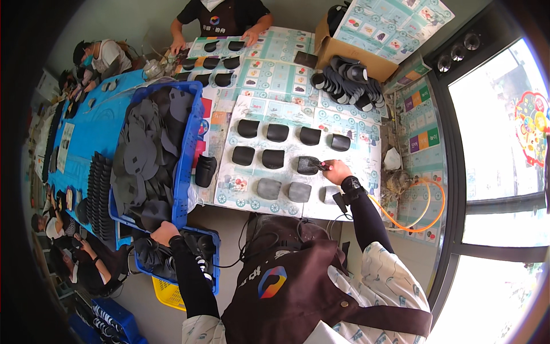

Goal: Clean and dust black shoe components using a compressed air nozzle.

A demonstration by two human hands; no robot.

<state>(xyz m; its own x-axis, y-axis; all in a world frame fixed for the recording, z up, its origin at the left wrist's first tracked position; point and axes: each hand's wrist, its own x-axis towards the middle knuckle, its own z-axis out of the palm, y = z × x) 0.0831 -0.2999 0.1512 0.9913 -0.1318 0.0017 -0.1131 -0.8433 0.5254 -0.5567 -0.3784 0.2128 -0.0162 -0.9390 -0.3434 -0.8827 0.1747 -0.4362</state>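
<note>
Many dark curved pieces (100, 200) are standing nested in a long row at the far left on the blue-covered counter (86, 127), an arrangement probably saving space. To their right, a blue crate (196, 109) is holding a loose heap of flat dark-grey pieces (137, 149); its raised walls are presumably stopping the heap from sliding off. The left hand (165, 233) is resting at the crate's near end, just beside a rounded dark piece (153, 214); its fingers are partly hidden, and whether they are pinching that piece or gripping the rim cannot be told. Next, a short nested stack (205, 171) is standing between the crate and the patterned counter's spaced rows. Six black pieces (248, 128) are lying in the two farther rows, well separated, apparently to prevent their surfaces from touching. Three grey-faced pieces (268, 188) are forming the nearest row. At the right of the middle row, a streaked piece (306, 165) is lying flat under the right hand (338, 172), whose fingers are pinching a slim dark item (323, 166) close to its surface, seemingly for fine control. Farther right, an orange hose (441, 200) is looping beside the counter.
</note>
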